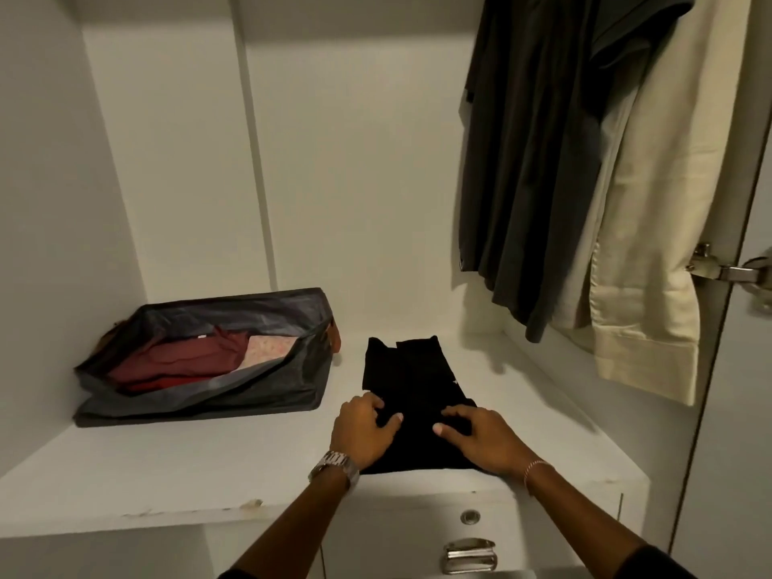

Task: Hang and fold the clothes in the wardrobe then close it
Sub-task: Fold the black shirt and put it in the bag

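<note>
A black garment [411,376] lies partly folded on the white wardrobe shelf [209,465], stretching away from me. My left hand [365,430] grips its near left edge, fingers curled into the cloth and thumb on top. On the near right part my right hand [480,436] does the same, fingers bent into the fabric. At the upper right hang a dark grey garment [530,160] and a cream garment [651,227].
A dark grey storage bag [259,319] lies open on the shelf's left, with red and pink clothes inside. The open wardrobe door [735,369] with its metal hinge [727,269] stands at the right. Below the shelf is a drawer front with a metal handle [470,555].
</note>
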